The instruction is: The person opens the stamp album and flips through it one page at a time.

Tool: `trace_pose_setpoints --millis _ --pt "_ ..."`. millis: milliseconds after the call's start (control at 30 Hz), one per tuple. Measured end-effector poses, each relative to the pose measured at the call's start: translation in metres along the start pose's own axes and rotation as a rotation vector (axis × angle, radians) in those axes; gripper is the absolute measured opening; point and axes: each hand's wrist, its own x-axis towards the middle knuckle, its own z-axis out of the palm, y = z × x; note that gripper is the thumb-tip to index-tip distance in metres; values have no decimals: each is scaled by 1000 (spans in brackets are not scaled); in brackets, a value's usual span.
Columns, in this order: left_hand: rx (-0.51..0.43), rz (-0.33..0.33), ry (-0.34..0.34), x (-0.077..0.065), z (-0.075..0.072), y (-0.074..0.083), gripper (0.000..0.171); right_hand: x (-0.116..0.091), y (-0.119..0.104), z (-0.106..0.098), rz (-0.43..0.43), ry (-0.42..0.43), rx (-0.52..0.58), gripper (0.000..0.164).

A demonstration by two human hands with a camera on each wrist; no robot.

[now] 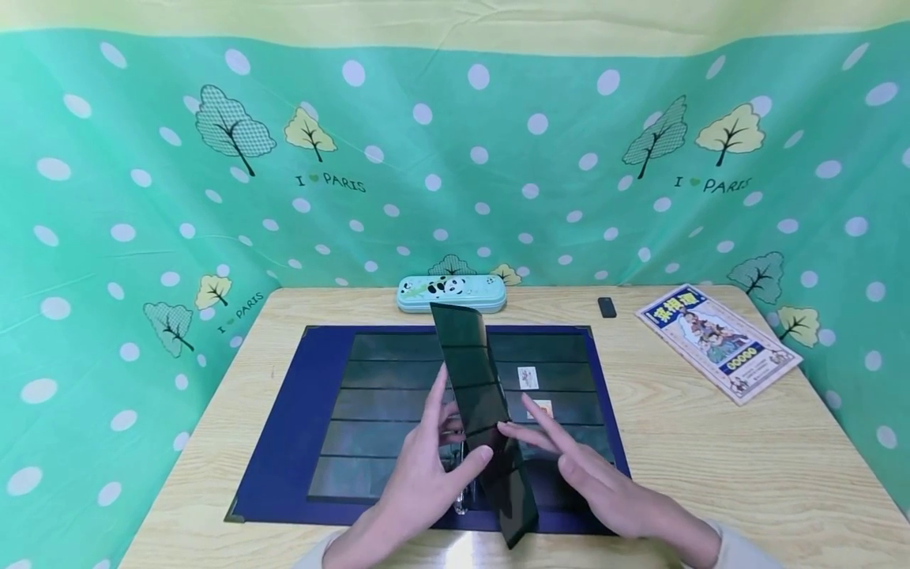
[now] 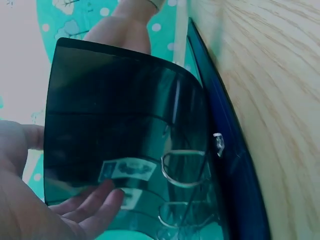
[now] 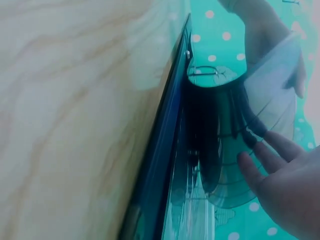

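Note:
A dark blue ring-bound stamp album (image 1: 284,427) lies open on the table. One dark pocket page (image 1: 471,367) stands up from its middle, bent in a curve. My left hand (image 1: 419,478) holds this page with the thumb on one face and the other fingers behind it. My right hand (image 1: 604,482) touches the opposite side of the page with extended fingertips. Two small stamps, a pale one (image 1: 528,378) and an orange-and-white one (image 1: 542,408), sit in the right-hand page's pockets. Metal binder rings (image 2: 182,185) show through the raised page in the left wrist view.
A light blue panda pencil case (image 1: 451,294) is behind the album. To the back right lie a small black object (image 1: 607,307) and a comic-style booklet (image 1: 720,341). Green dotted cloth (image 1: 455,174) encloses the wooden table (image 1: 711,442) at the back and sides.

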Motion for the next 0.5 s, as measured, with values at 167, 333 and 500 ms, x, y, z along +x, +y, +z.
trace_pose_setpoints --millis 167,333,500 --pt "24 63 51 -1 -6 -6 102 -3 0 -8 -20 33 -9 59" --pt "30 72 69 -2 -14 -10 97 -6 1 -18 -3 82 -53 60" --pt "-3 60 75 0 -25 -12 94 -8 6 -33 5 161 -186 67"
